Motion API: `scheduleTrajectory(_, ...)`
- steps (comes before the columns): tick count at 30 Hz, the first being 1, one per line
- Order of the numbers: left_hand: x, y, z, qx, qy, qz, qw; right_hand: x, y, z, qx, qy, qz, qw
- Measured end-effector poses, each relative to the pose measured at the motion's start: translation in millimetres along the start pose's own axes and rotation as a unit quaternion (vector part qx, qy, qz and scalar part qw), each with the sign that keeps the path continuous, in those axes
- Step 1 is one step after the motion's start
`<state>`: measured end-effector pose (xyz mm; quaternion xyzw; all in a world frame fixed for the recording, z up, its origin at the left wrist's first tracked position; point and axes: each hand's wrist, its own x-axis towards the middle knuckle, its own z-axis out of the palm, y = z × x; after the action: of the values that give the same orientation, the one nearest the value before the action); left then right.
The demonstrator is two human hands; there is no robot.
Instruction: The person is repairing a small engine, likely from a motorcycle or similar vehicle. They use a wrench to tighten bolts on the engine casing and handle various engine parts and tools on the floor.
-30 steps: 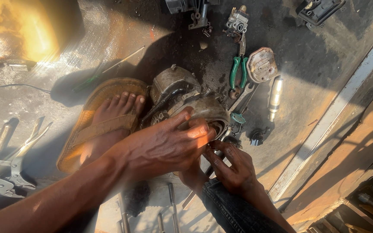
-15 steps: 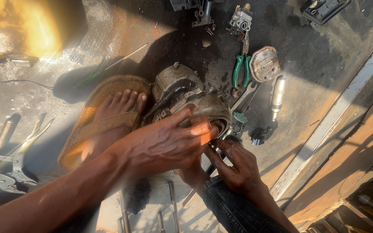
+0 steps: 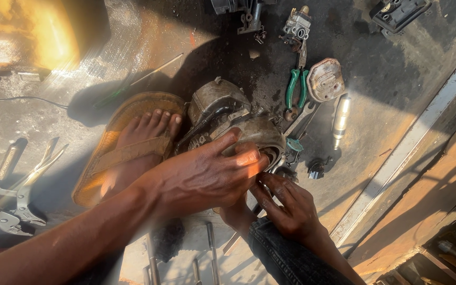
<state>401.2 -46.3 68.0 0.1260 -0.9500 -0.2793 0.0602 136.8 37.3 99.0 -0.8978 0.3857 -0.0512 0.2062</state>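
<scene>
A dirty metal engine block [image 3: 222, 108] lies on the concrete floor, braced against my sandalled foot [image 3: 133, 145]. My left hand [image 3: 201, 177] lies over its round front housing [image 3: 262, 134], fingers spread and pressing on it. My right hand [image 3: 286, 203] is just below, fingers curled around a small metal part at the housing's lower edge; the part itself is mostly hidden by the fingers.
Green-handled pliers [image 3: 296, 87], a spanner [image 3: 302, 116], an oval cover plate [image 3: 325, 80], a metal cylinder [image 3: 340, 119] and a small carburettor [image 3: 296, 24] lie beyond the engine. Locking pliers [image 3: 14, 203] lie at left. Rods [image 3: 211, 248] lie near me. A pale rail [image 3: 412, 142] runs diagonally at right.
Both hands have stayed on the engine's front housing with only slight finger shifts. The view has drifted a little.
</scene>
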Motion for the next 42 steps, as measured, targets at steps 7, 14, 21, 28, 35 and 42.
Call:
scheduleTrajectory(7,3,1,-1,0.007,-0.006,-0.004,1.000,1,3,14,0.001,-0.038,0.099,0.994)
scheduleTrajectory(14,1,-2,3,-0.012,0.010,0.002,1.000,12,2,-3,-0.007,-0.012,-0.013,1.000)
scheduleTrajectory(21,1,0,4,0.015,0.027,-0.012,0.999,4,6,14,-0.019,-0.002,0.033,0.999)
scheduleTrajectory(28,3,0,5,-0.034,-0.059,-0.011,0.998,2,6,14,-0.041,-0.068,0.082,0.993)
scheduleTrajectory(35,6,0,5,-0.001,0.025,-0.010,1.000,6,5,1,0.009,-0.015,0.018,1.000)
scheduleTrajectory(42,6,0,10,-0.013,-0.022,-0.001,1.000,1,7,21,-0.022,-0.001,0.068,0.997)
